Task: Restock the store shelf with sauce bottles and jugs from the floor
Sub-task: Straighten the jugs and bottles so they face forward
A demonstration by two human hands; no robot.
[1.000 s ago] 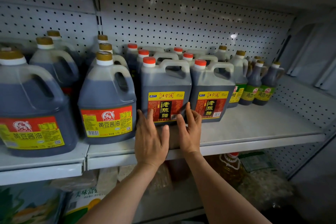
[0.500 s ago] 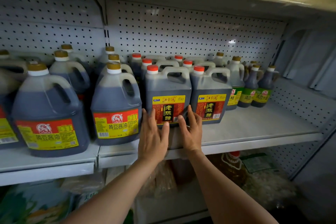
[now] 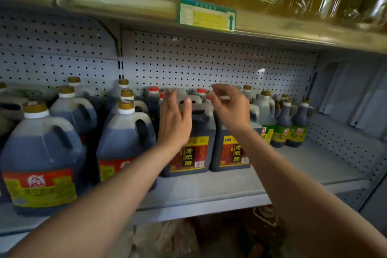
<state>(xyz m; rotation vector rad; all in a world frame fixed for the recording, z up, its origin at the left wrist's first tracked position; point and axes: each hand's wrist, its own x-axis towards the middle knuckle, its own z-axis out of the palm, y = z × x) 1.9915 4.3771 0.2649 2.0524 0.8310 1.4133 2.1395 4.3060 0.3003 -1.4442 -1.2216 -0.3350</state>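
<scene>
The vinegar jugs [image 3: 189,149], two squarish dark ones with red caps and red-and-yellow labels, stand upright side by side near the front of the grey metal shelf [image 3: 219,186], their long axes vertical and their moulded handles at the top. Both hands are raised in front of those handles, neither holding anything: the left hand [image 3: 174,120] is spread with fingers straight, its back to the camera, covering the upper part of the left jug [image 3: 193,153]; the right hand [image 3: 229,107] hangs with fingers loosely curled above the top of the right jug [image 3: 230,153]. Whether either hand touches plastic I cannot tell. Each hand is nearer its own jug, and the handles lie just beyond and below the fingertips, so a grasp would probably call for a short reach forward and down. To the left stand rounder translucent soy sauce jugs [image 3: 123,144] with gold caps and loop handles, the dark liquid well below their necks. To the right, farther back, are small green-labelled bottles [image 3: 281,130]. Behind everything runs the white pegboard back panel [image 3: 209,63]. More red caps show in the rows behind. The plastic looks smooth and the full jugs likely heavy.
</scene>
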